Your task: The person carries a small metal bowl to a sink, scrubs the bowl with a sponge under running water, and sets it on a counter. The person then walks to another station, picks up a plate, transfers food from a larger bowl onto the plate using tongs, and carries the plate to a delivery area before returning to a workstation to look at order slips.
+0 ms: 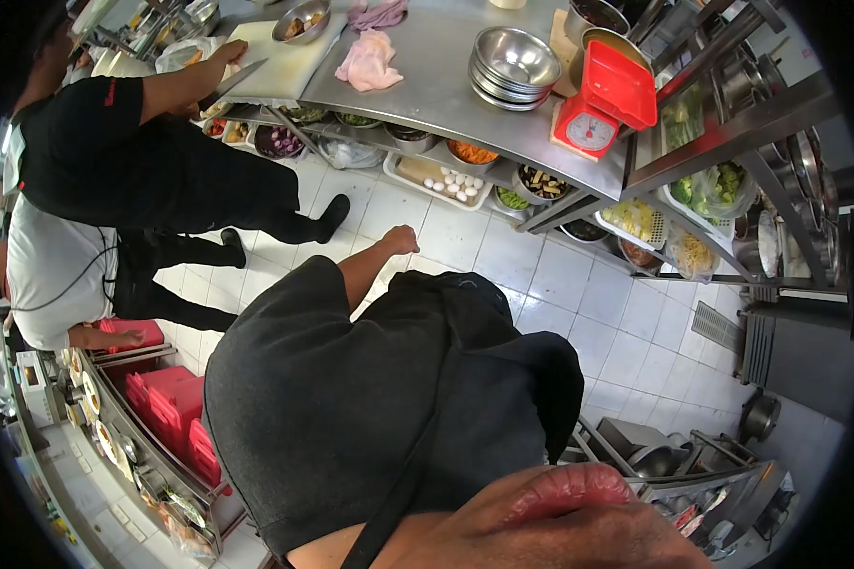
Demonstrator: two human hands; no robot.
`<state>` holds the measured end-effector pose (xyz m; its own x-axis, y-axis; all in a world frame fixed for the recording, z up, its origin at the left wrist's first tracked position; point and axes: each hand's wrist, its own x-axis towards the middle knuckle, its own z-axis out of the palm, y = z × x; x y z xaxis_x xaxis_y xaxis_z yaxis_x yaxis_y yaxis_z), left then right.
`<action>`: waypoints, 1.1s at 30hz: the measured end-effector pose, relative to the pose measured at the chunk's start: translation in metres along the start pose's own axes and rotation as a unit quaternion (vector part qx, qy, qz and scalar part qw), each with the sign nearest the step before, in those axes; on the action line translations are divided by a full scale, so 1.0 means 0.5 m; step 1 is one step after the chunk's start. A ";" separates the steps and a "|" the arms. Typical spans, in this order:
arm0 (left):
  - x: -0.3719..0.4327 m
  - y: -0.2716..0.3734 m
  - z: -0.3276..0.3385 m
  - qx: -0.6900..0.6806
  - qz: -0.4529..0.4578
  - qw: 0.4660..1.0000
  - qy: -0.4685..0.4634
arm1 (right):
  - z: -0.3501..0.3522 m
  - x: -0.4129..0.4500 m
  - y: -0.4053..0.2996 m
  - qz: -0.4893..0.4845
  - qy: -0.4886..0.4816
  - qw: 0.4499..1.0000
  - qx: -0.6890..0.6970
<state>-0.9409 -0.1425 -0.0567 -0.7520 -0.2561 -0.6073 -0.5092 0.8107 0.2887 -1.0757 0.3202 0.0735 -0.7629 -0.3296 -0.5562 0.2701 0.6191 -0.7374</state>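
My left hand (pixel 401 240) hangs over the tiled floor in front of my dark shirt, fingers curled in, with nothing seen in it. My right hand is out of view; only that sleeve shows. Before me, beyond the floor, runs a steel counter (pixel 427 78). On it lie a piece of pale raw poultry (pixel 370 62) and a mauve cloth (pixel 377 13). To their right stand a stack of steel bowls (pixel 516 65) and a red kitchen scale (pixel 589 128) with a red pan. At the left, a white cutting board (pixel 285 67) bears a steel bowl of food (pixel 302 21).
A co-worker in black (pixel 156 171) holds a knife (pixel 233 84) by the cutting board; another in white (pixel 60 270) stands behind. Under the counter are a tray of eggs (pixel 438 183) and containers of cut vegetables. Red bins (pixel 167 405) stand lower left, a steel rack (pixel 729 156) at right.
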 end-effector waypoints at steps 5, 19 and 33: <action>-0.002 -0.007 -0.039 0.047 0.072 0.994 0.062 | 0.013 0.002 -0.024 0.023 0.016 0.999 -0.017; 0.001 0.111 -0.777 -0.723 0.122 0.639 0.235 | 0.027 0.075 -0.018 -0.072 -0.047 0.991 -0.103; 0.350 -0.190 -1.062 -0.835 0.017 0.458 0.304 | 0.196 0.145 -0.079 0.069 0.017 0.991 -0.114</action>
<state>-1.2463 -0.5440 0.2028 -0.4904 -0.7687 -0.4106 0.2782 -0.5846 0.7621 -1.0839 0.2021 0.0248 -0.7484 -0.2085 -0.6297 0.2370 0.8026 -0.5475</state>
